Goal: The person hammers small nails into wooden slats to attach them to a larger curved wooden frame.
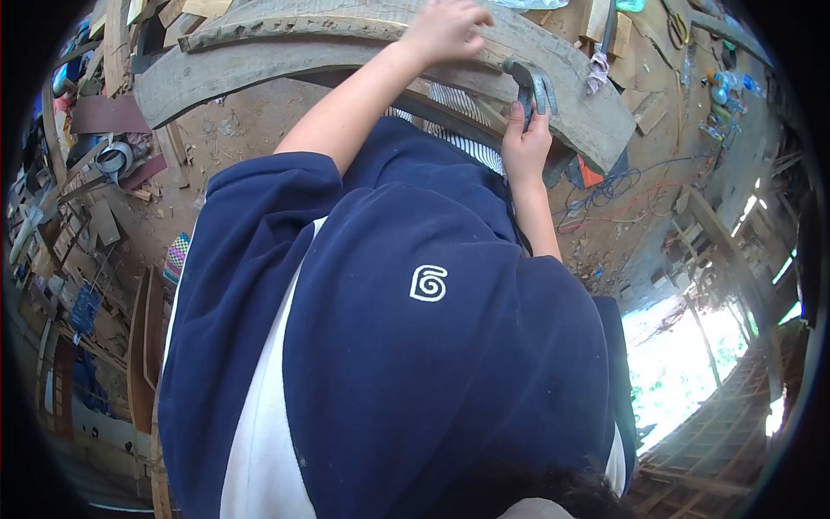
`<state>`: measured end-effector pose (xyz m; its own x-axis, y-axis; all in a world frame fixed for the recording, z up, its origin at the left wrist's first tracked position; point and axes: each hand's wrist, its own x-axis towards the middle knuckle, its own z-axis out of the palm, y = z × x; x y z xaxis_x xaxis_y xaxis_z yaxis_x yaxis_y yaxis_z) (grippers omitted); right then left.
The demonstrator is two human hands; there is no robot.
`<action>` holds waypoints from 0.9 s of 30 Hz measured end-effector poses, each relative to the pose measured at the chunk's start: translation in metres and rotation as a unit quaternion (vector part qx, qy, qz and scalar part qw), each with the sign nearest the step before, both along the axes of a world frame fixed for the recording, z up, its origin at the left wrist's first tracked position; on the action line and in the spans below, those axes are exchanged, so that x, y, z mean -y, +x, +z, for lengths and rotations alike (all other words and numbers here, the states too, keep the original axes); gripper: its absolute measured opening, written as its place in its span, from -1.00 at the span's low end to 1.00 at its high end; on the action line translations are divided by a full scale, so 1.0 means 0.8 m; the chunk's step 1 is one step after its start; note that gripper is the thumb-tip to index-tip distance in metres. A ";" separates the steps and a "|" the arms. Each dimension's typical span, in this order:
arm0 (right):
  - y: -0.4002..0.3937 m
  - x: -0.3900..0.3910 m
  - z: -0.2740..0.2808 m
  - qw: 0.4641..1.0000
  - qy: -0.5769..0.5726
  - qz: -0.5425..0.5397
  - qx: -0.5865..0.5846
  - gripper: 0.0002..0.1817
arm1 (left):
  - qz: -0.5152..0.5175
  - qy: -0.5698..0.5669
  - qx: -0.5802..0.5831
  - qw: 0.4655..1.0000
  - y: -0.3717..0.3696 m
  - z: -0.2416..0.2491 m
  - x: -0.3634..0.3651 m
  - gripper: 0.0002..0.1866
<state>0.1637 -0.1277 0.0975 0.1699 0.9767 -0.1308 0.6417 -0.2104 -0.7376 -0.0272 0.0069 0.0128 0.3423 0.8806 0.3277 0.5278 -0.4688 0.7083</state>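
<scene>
My right hand (525,147) is wrapped round a claw hammer (522,76), close below its metal head. The hammer head lies over the near edge of a wide, weathered wooden board (285,62). Farther up, my left hand (445,33) is over the same board, with its fingers curled together. Whatever the left fingers may hold is too small or hidden to make out. A narrow wooden strip (298,31) with a rough, notched edge runs along the board and passes under my left wrist.
Wood offcuts (644,108) lie on the dirt floor beyond the board. Scissors (677,30) are at the upper right, plastic bottles (724,86) below them. Dark cables (609,186) trail on the right. A roll of tape (113,158) sits at the left among scrap.
</scene>
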 end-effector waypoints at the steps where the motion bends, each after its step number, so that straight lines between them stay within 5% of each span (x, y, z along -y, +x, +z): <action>1: 0.001 0.000 -0.002 1.000 0.002 -0.004 -0.008 -0.64 | 0.000 0.001 0.001 1.000 -0.004 0.006 -0.001 -0.78; 4: 0.002 0.002 -0.007 1.000 0.018 -0.005 -0.019 -0.65 | 0.074 -0.078 -0.174 0.979 -0.017 0.025 -0.002 -0.71; 7: -0.001 0.005 0.001 0.999 0.041 0.005 -0.015 -0.66 | 0.086 -0.042 -0.208 0.973 -0.008 0.024 -0.001 -0.61; 13: -0.015 0.008 0.004 0.998 0.056 0.016 -0.029 -0.68 | 0.110 -0.089 -0.256 0.956 -0.008 0.036 -0.001 -0.41; 22: -0.002 0.011 -0.010 0.999 0.040 0.026 -0.025 -0.63 | 0.118 -0.107 -0.234 0.959 -0.009 0.032 -0.003 -0.37; 24: 0.001 0.012 -0.016 0.997 -0.028 -0.013 -0.073 -0.63 | 0.119 -0.110 -0.240 0.957 -0.007 0.034 -0.003 -0.37; 27: 0.002 0.019 -0.017 0.989 0.033 -0.027 -0.139 -0.64 | 0.120 -0.120 -0.241 0.956 -0.010 0.039 -0.004 -0.38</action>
